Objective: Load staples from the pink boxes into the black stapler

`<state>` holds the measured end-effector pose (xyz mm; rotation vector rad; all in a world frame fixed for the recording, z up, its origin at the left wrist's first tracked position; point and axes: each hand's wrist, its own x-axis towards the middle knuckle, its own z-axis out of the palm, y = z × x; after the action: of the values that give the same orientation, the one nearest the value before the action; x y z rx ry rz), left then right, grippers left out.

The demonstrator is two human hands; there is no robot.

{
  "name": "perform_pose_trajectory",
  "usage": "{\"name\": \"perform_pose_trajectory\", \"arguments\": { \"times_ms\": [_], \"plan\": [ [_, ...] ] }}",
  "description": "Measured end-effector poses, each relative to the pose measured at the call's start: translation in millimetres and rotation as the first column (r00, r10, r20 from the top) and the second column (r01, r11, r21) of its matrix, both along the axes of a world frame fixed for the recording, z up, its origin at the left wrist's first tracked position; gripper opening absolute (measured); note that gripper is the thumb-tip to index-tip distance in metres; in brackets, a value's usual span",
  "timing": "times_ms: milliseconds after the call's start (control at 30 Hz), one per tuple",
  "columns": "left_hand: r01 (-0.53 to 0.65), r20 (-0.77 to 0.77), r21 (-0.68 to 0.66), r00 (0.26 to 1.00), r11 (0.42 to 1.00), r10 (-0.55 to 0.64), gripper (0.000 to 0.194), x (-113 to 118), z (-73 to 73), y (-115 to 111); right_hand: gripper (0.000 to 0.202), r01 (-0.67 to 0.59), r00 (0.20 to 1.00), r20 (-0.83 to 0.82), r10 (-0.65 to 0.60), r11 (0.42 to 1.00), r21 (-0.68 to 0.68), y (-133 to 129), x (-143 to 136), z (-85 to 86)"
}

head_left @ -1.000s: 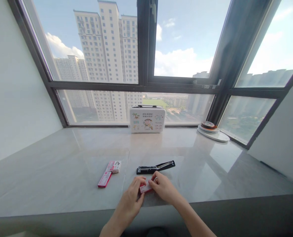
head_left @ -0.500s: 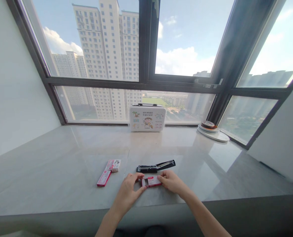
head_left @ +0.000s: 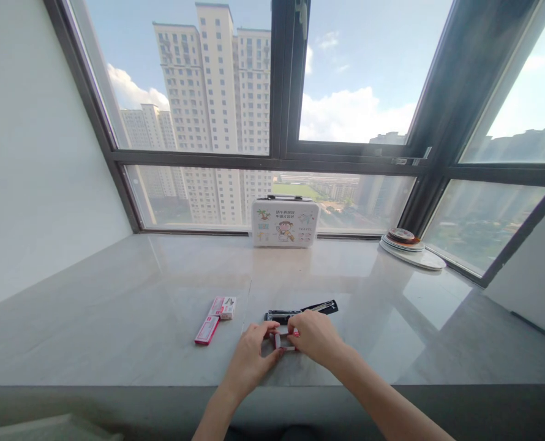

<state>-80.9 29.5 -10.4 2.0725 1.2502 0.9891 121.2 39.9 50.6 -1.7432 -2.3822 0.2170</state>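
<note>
My left hand (head_left: 250, 354) grips one end of a small red-and-white staple box (head_left: 278, 342) between thumb and fingers, close to the ledge's front. The box is slid partly open. My right hand (head_left: 317, 335) is over its other end, thumb and fingertips pinched together at the opening; what they hold is hidden. Just behind both hands lies a black stapler (head_left: 279, 316), its top arm swung open toward the right. Left of my hands, a flat pink-and-white box (head_left: 207, 331) touches more small boxes (head_left: 228, 308), one printed with a stapler-like picture.
At the window stands a white case (head_left: 285, 223) with cartoon prints and a black handle. A stack of plates or round mats (head_left: 408, 248) sits in the right corner. The pale stone ledge (head_left: 130, 331) ends in a front edge just before my arms.
My right hand has moved left from the box's right end to over its opening, its fingers now pinched there. My left hand keeps its grip. The view has shifted slightly.
</note>
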Motion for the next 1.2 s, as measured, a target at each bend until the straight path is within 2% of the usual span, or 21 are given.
{"name": "perform_pose_trajectory", "arguments": {
  "times_ms": [133,267,400,500,633,700,800,933,1067,1133,1200],
  "plan": [
    [-0.013,-0.012,-0.01,1.0,1.0,0.013,0.045,0.2,0.4,0.9,0.015,-0.046,0.998,0.041,0.046,0.999,0.006,5.9,-9.0,-0.7],
    [-0.019,-0.026,-0.017,0.999,1.0,0.019,0.046,-0.1,0.4,1.5,0.014,-0.097,0.995,0.015,0.097,0.995,0.013,4.0,-9.5,0.2],
    [-0.021,-0.015,-0.007,1.0,1.0,0.021,0.047,-0.5,-0.1,0.3,0.012,-0.159,0.958,-0.237,0.159,0.987,0.019,-3.1,11.6,-7.9],
    [-0.018,-0.01,-0.003,1.0,1.0,0.018,0.049,-0.3,-0.3,-1.0,0.011,-0.111,0.889,-0.443,0.12,0.993,0.047,-9.7,36.8,-25.4],
    [-0.012,-0.008,0.022,1.0,1.0,0.013,0.052,-1.4,1.3,-2.0,0.014,-0.039,0.834,-0.549,0.051,0.999,0.033,-15.3,61.6,-47.4],
    [-0.039,-0.005,0.033,0.999,0.999,0.039,0.048,-1.6,2.5,-1.2,0.027,-0.025,0.822,-0.569,0.026,1.0,0.009,-15.9,66.7,-51.5],
    [-0.107,-0.031,-0.031,0.994,0.994,0.106,0.032,3.4,4.4,0.9,0.042,-0.064,0.831,-0.556,0.038,0.998,-0.027,-15.3,66.3,-49.6],
    [-0.123,-0.066,-0.077,0.991,0.989,0.118,0.022,21.7,6.6,-1.1,0.035,-0.101,0.851,-0.521,0.06,0.994,-0.051,-15.6,58.5,-41.6],
    [-0.101,0.006,-0.08,0.995,0.992,0.101,0.019,30.5,5.0,-3.8,0.04,-0.076,0.879,-0.476,0.023,0.993,-0.092,-15.4,52.8,-34.1],
    [-0.168,0.029,-0.05,0.985,0.984,0.17,0.021,24.9,3.0,2.1,0.042,-0.048,0.893,-0.45,-0.004,0.994,-0.103,-13.4,50.3,-30.4],
    [-0.291,0.004,0.014,0.957,0.957,0.291,0.023,15.2,1.9,14.5,0.038,-0.041,0.909,-0.417,-0.006,0.994,-0.105,-10.3,46.1,-26.9]
  ]
}}
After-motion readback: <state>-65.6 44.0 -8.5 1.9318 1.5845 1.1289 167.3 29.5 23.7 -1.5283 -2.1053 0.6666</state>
